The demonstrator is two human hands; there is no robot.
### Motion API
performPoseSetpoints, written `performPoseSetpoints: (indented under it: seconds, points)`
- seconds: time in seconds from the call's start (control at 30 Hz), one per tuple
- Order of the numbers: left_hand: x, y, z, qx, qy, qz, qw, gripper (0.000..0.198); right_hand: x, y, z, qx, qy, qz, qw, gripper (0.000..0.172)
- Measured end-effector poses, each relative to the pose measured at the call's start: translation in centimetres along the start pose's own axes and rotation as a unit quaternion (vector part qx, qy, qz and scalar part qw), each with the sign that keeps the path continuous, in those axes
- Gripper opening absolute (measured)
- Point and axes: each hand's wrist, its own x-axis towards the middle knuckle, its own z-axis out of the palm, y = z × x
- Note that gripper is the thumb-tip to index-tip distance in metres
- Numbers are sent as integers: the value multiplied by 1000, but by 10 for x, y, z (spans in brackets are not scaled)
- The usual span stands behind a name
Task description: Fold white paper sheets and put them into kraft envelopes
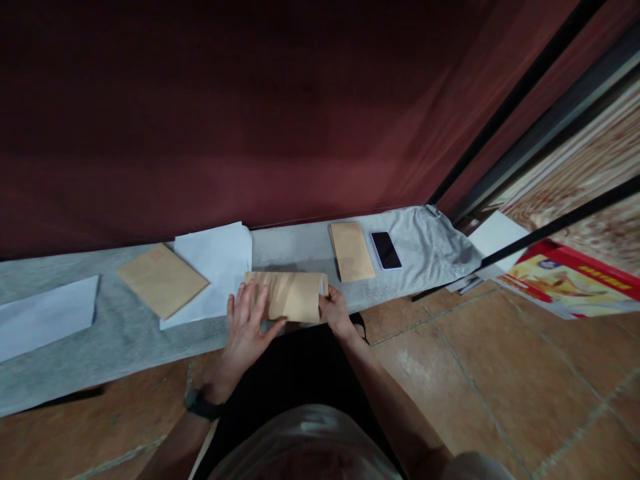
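A brown paper envelope lies crosswise in front of me at the near edge of the cloth-covered surface. My left hand rests on its left end with the fingers stretched out and spread. At the other end, my right hand pinches the envelope by its open end, where a strip of white shows. To the left, brown envelopes lie partly over a stack of white paper. More brown envelopes lie to the right, beside a dark-screened phone.
A grey cloth covers the long narrow surface, wrinkled at its right end. Another white sheet lies at the far left. A dark red panel rises behind. On the right are black bars and a red and yellow box above the tiled floor.
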Motion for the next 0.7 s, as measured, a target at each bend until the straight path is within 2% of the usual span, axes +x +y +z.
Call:
performPoseSetpoints:
  seconds: [0.07, 0.1, 0.13, 0.2, 0.27, 0.3, 0.33, 0.37, 0.43, 0.57, 0.63, 0.7]
  points:
    - [-11, 6, 7, -82, 69, -128, 986, 80, 1, 2, 4, 42, 32, -2, 999, 26]
    - [-16, 10, 11, -142, 90, -204, 965, 78, 2, 3, 7, 55, 47, -4, 997, 27]
    - [-20, 15, 15, -213, 97, -279, 931, 76, 2, 4, 10, 65, 59, -4, 996, 28]
    - [-23, 25, 25, -385, 65, -406, 826, 66, 1, 9, 16, 88, 75, -5, 993, 27]
    - [-17, 33, 36, -543, 4, -475, 692, 51, -1, 14, 22, 120, 73, -21, 990, 26]
    - [-12, 37, 40, -596, -14, -490, 636, 45, -2, 16, 25, 138, 69, -32, 988, 26]
    - [-5, 39, 45, -629, -10, -498, 596, 40, -3, 19, 27, 152, 62, -43, 985, 27]
    - [3, 40, 49, -649, 5, -500, 574, 37, -4, 21, 28, 162, 57, -50, 984, 28]
    - [17, 40, 56, -651, 28, -505, 566, 33, -4, 26, 27, 161, 52, -51, 984, 30]
    - [43, 27, 64, -624, 3, -509, 593, 35, 3, 34, 15, 107, 65, -25, 992, 31]
    - [54, 16, 68, -613, -12, -491, 618, 40, 9, 37, 6, 79, 65, -17, 995, 31]
    - [64, 5, 71, -579, -18, -464, 670, 40, 14, 40, -2, 53, 53, -17, 997, 32]
